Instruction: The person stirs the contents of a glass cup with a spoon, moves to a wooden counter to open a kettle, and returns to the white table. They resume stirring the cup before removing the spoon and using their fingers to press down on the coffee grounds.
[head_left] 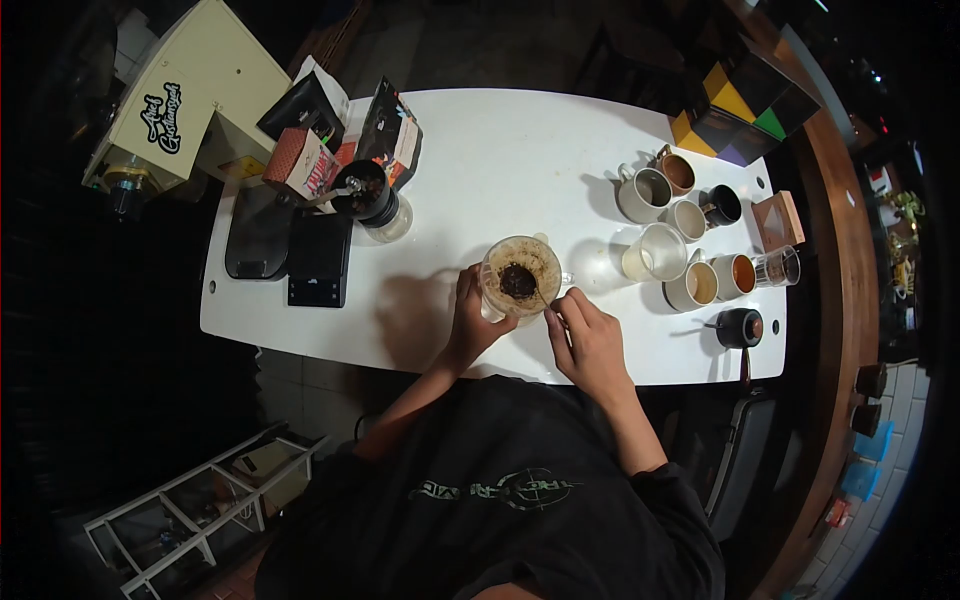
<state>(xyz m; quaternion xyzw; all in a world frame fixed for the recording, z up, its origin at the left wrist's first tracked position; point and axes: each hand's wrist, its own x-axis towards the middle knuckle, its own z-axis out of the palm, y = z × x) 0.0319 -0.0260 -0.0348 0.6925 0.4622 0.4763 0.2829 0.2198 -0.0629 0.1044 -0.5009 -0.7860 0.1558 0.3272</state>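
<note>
A coffee dripper (497,252) with a stained filter and dark wet coffee grounds (518,282) at its bottom is in front of me, over the table's near edge. My left hand (478,318) wraps its left side, thumb and fingers closed against the wall. A clear handle shows at its right. My right hand (592,345) pinches a thin, stick-like handle (542,296) that reaches over the rim into the dripper. Its lower end is lost against the filter. To the right of the dripper a clear glass server (662,252) stands on the table.
On the white table (520,150), several cups (645,193) and a small black pot (738,327) stand right. A black scale (320,262), a hand grinder (368,200) and coffee bags (385,135) are left, near a cream machine (205,85). A colourful box (740,110) sits back right.
</note>
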